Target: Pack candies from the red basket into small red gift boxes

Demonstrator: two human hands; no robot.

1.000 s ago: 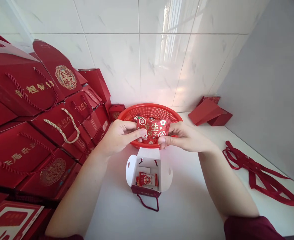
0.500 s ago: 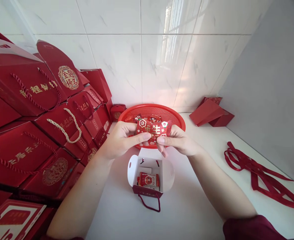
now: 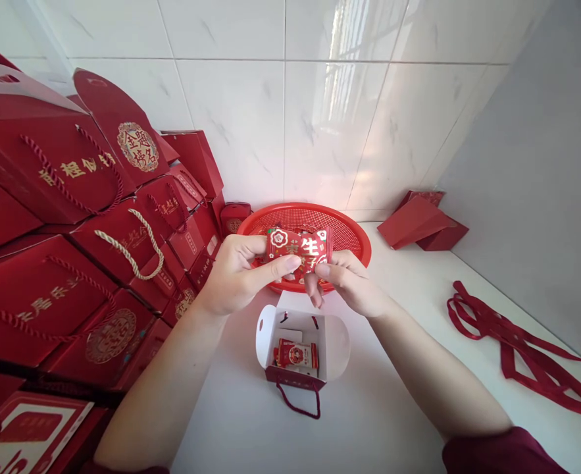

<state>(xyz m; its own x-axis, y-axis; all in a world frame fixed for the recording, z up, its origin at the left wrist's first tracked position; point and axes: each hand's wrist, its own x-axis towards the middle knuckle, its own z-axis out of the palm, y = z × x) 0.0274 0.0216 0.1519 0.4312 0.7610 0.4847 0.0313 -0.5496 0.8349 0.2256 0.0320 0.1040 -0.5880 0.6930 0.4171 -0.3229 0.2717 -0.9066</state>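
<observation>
Wall point(image 3: 241, 125): white, tiled; by it, apparently, a backing is given to the goods set near its foot.

Table point(image 3: 379, 408): pale; by it the basket, open box and ribbon are borne.

Red boxes point(image 3: 18, 276): massed at the left in tilted, tight rows, many fitted with rope handles; stacked thus, it may be judged, to save room.

Basket point(image 3: 290, 217): red, perforated; placed just beyond the hands, likely for easy reach. Its inside is largely masked.

Ribbon point(image 3: 492, 326): dark red, loosely looped, laid at the right, well apart from the hands.

Red card pieces point(image 3: 413, 220): angular, set by the wall at the far right; whether flat or made up cannot be told.

Open box point(image 3: 295, 380): stood between the forearms, flaps spread, so that its inside is left exposed; cord handle lowered toward the viewer.

Left hand point(image 3: 233, 273): packet pinched, thumb across the front, fingers behind.

Right hand point(image 3: 354, 283): packet's lower right corner pinched by the thumb; other fingers partly hidden, some hanging below.

Packet point(image 3: 307, 249): red, flower-printed; held above the open box, before the basket, its face presumably turned for viewing.

Small packets point(image 3: 297, 355): red and white, lying inside the open box.
</observation>
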